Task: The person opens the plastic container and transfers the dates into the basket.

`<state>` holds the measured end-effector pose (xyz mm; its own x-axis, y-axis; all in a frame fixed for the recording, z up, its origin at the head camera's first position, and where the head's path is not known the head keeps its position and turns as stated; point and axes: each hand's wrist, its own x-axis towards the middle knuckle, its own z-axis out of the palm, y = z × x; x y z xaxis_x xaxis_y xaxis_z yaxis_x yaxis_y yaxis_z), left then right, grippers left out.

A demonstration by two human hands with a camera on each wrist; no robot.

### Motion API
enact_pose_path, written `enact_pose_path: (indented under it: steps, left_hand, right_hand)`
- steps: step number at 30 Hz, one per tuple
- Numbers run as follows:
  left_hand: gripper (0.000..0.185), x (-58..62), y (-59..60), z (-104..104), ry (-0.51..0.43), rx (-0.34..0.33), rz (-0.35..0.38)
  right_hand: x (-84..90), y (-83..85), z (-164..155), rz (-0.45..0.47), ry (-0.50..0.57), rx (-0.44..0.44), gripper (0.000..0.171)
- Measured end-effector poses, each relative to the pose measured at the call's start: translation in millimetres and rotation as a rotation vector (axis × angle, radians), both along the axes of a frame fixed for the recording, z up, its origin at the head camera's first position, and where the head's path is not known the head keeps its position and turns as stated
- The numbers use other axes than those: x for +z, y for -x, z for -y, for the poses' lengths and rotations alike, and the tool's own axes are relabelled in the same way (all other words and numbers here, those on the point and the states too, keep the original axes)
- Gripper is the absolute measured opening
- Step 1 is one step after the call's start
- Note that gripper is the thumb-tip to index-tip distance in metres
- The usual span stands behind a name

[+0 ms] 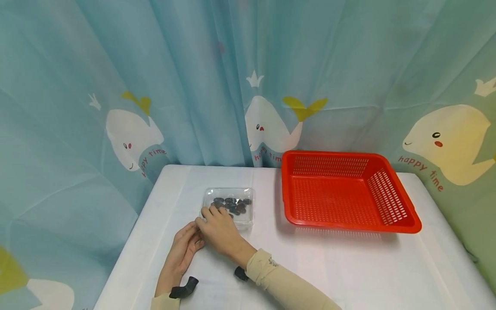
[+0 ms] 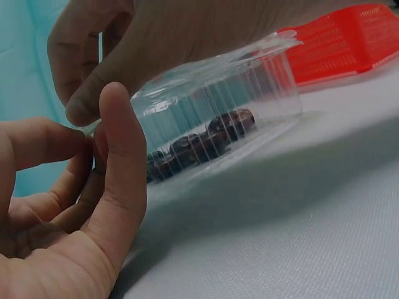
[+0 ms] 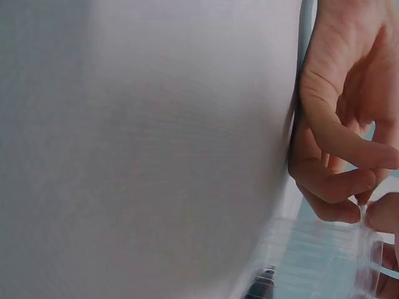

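Note:
A clear plastic box (image 1: pixel 246 218) stands on the white table, with several dark, glossy oval pieces (image 2: pixel 215 137) lying on its bottom. At its near left corner the left hand (image 1: pixel 184 249) pinches the rim with curled fingers, as the right wrist view shows. The right hand (image 1: pixel 219 229) reaches across from the right, over the near left part of the box. Its fingers bend down at the same corner and grip the edge, close against the left fingertips. In the left wrist view the right hand hides part of the box's top.
A red perforated plastic basket (image 1: pixel 329 193) stands at the back right of the white-covered table (image 1: pixel 310 271). Behind the table hangs a blue curtain (image 1: pixel 201 86) printed with white whales. Black bands (image 1: pixel 185 288) cross both wrists near the beige sleeves (image 1: pixel 290 280).

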<state>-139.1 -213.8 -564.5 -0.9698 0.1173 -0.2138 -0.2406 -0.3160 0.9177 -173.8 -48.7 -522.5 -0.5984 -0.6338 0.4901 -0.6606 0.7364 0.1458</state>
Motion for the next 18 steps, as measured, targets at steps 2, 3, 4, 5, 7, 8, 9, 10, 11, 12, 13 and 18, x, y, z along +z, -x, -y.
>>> enact_pose_path:
  steps: [2,3,4,5,7,8,9,10,11,12,13,18]
  left_hand:
    - [0.019,0.7,0.0,-0.4,-0.003,0.002,0.007]
    - [0.019,1.1,-0.1,-0.8,-0.004,0.005,0.011]
    - [0.019,1.7,-0.2,-1.0,-0.005,0.009,0.015]
    - [0.019,2.1,-0.4,-1.4,-0.006,0.015,0.018]
    - [0.018,2.7,-0.7,-2.0,-0.007,0.025,0.025]
    - [0.018,2.7,-0.8,-2.3,-0.008,0.028,0.028]
    - [0.018,2.5,-0.7,-2.6,-0.005,0.032,0.029]
    - [0.018,2.2,-0.5,-2.8,-0.005,0.032,0.031]
    - [0.018,1.8,-0.3,-3.1,-0.003,0.033,0.033]
    - [0.018,1.4,0.1,-3.3,-0.001,0.034,0.035]
    - [0.018,1.0,0.5,-3.6,0.001,0.035,0.036]
    - [0.017,0.7,1.6,-4.7,0.001,0.055,0.053]
  right_hand:
    - [-1.7,0.0,0.6,-0.013,-0.013,-0.006,0.018]
    - [-2.5,-0.1,0.9,-0.017,-0.017,-0.008,0.018]
    - [-3.1,-0.2,1.3,-0.021,-0.018,-0.01,0.017]
    - [-3.7,-0.1,1.6,-0.02,-0.015,-0.011,0.017]
    - [-5.2,0.0,1.9,-0.02,-0.002,-0.008,0.017]
    - [-6.1,0.2,2.0,-0.021,0.007,-0.005,0.017]
    - [-6.9,0.5,1.9,-0.023,0.017,-0.004,0.016]
    - [-7.7,0.8,1.7,-0.027,0.027,-0.002,0.015]
    - [-8.7,1.3,1.6,-0.029,0.035,0.0,0.014]
    - [-9.8,1.8,1.5,-0.036,0.04,0.0,0.014]
    - [-11.0,2.5,1.4,-0.043,0.046,0.001,0.013]
    - [-15.0,4.7,1.3,-0.07,0.057,0.007,0.014]
